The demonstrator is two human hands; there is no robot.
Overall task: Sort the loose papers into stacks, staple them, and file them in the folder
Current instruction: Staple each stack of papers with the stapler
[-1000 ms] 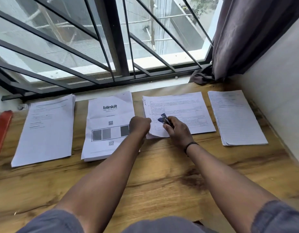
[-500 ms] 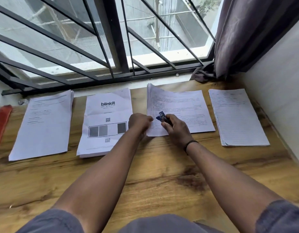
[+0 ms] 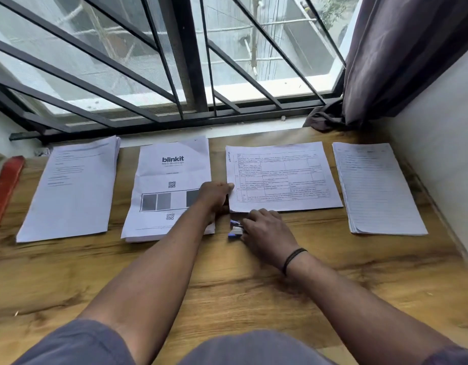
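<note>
Several paper stacks lie in a row on the wooden desk point(image 3: 227, 272). From the left they are a text stack point(image 3: 72, 188), a "blinkit" stack point(image 3: 169, 175), a table-printed stack point(image 3: 283, 177) and a lined stack point(image 3: 377, 188). My left hand point(image 3: 214, 196) pinches the left edge of the table-printed stack, which lies flat. Just below that stack's near left corner, a small blue and silver stapler point(image 3: 235, 229) sits on the desk. My right hand point(image 3: 264, 233) rests beside it with fingers curled around its right side.
A red folder point(image 3: 4, 191) lies at the desk's far left edge. A barred window point(image 3: 190, 75) runs along the back, a dark curtain point(image 3: 401, 59) hangs at the right, and a white wall point(image 3: 443, 154) borders the desk on the right.
My right hand drew the stapler off the table-printed stack down onto the desk in front of it. The stack's lifted left edge has settled flat, still held by my left hand.
</note>
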